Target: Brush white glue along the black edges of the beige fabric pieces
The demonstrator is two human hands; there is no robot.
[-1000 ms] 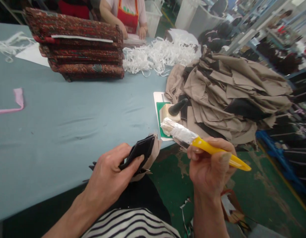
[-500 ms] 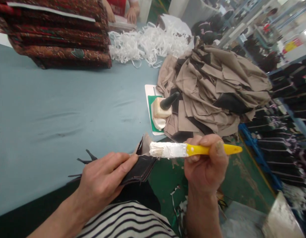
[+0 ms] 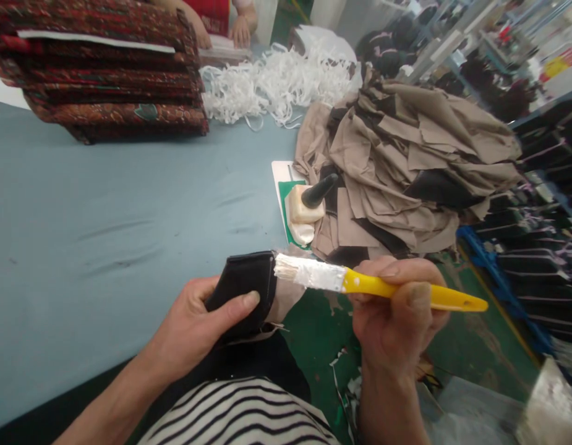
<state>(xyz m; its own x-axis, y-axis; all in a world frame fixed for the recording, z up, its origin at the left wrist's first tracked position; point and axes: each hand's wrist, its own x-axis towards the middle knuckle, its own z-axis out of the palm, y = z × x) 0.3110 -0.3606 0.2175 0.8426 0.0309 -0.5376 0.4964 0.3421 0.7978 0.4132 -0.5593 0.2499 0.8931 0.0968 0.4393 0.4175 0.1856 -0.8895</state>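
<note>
My left hand [image 3: 206,321] is closed on a dark stitched piece [image 3: 248,278], thumb on its face, and a beige fabric flap [image 3: 286,296] sticks out on its right side. In my right hand [image 3: 399,309] is a paintbrush [image 3: 369,284] with a yellow handle, pinched between thumb and fingers. White stuff coats its ferrule and bristles, whose tips point left at the right edge of the dark piece. Whether they touch it I cannot tell. Beyond the brush, a small cream block with a black horn-like handle [image 3: 308,201] rests on a green and white board [image 3: 282,185].
A heap of beige and dark fabric [image 3: 406,148] lies at the right. Further back are tangled white strips [image 3: 286,80] and a stack of patterned reddish-brown pieces [image 3: 114,80]. Another person's hands [image 3: 242,31] work at the table's far side. Blue-grey cloth [image 3: 128,198] covers the table.
My left hand has turned the dark piece, so its stitched face stands more upright. The brush has tilted, its handle end lower and further right, its bristles slightly higher. My right hand has shifted right.
</note>
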